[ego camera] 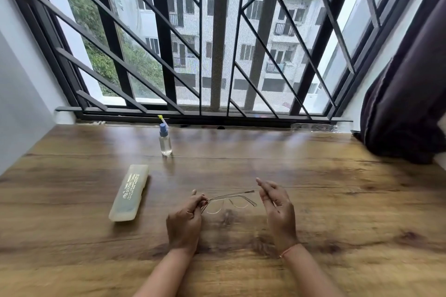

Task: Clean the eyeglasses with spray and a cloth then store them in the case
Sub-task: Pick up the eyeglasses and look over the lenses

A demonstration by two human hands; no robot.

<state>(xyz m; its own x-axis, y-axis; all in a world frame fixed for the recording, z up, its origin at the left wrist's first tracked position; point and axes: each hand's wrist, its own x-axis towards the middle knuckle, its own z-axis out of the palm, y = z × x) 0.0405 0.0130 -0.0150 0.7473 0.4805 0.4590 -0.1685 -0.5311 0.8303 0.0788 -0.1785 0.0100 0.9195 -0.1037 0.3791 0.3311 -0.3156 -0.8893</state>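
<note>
Clear plastic eyeglasses (229, 201) are hanging over the brown wooden table (337, 200). The left hand (187, 219) is pinching one hinge; the right hand (277, 207), fingers loosely bent, is perhaps touching a temple tip, but blur is hiding it. Gripping only the frame is safest. The small blue-capped spray bottle (165, 141) is standing at 11 o'clock, the pale yellow closed case (129, 191) at 10; no cloth is showing.

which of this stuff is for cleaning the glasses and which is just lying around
For the job: eyeglasses in the left hand, spray bottle, case; no cloth in view.
Lying about: yellow-and-blue stick behind the bottle, dark curtain, clear plastic on the sill.
</note>
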